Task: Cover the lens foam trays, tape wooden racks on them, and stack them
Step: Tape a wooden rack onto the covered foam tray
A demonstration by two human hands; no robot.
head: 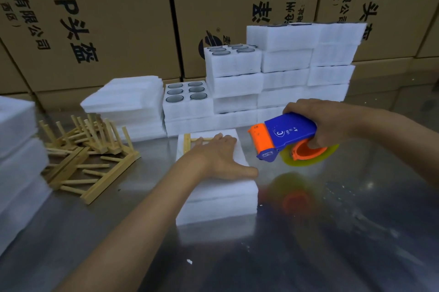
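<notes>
Our right hand (332,123) curls round the blue-and-orange tape dispenser (282,139), fingers hooked through the core of its yellowish roll, and holds it in the air just right of the covered foam tray (221,199). Our left hand (218,156) lies flat on that tray with fingers spread and straight, pressing down a wooden rack (188,143) (only its far-left corner shows past the fingers).

We judge the taping step is in hand: cover on, rack placed, no tape visible yet. The next move calls for bringing the dispenser's orange mouth down onto the tray and drawing a strip across rack and foam while the left hand keeps both from sliding.

The tray is a white, soft-edged block in layers, sitting on the shiny metal table (332,232). Left of it lies a heap of spare wooden racks (88,161); behind it stand foam cover sheets (126,96) and stacked open lens trays (187,99), their round lenses showing on top.
</notes>
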